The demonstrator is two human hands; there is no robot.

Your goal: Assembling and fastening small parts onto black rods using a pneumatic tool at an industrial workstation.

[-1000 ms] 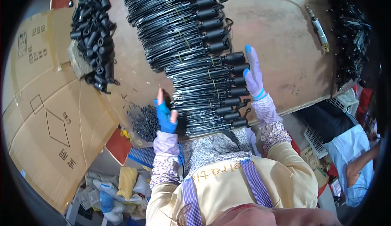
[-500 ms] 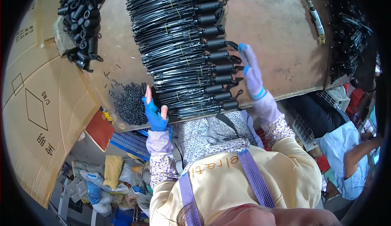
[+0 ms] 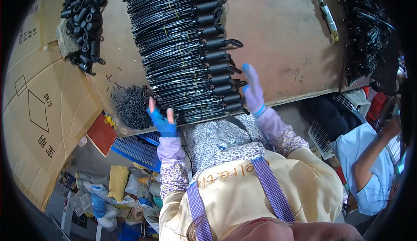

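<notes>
A long row of umbrella frames (image 3: 173,63) lies side by side on the table, their dark metal ribs pointing left. Black handles (image 3: 217,43) with strap loops form the row's right side. By the rib ends at the near left is my left hand (image 3: 163,123), in a blue fingerless glove, thumb and fingers apart with nothing held. My right hand (image 3: 253,92), in a lilac glove with blue fingertips, stays flat with fingers stretched beside the nearest handles. Whether it touches them I cannot tell.
Small black pins (image 3: 132,106) are heaped left of my left hand. Black handles (image 3: 87,28) are piled at the far left, beside a cardboard sheet (image 3: 39,93). A powered screwdriver (image 3: 326,17) lies at the right, near dark metal parts (image 3: 369,37). Another person's arm (image 3: 369,163) shows at right.
My right hand has come left and nearer, alongside the closest handles. My left hand stays by the rib ends. The whole view has shifted a little, and the row appears slightly further left.
</notes>
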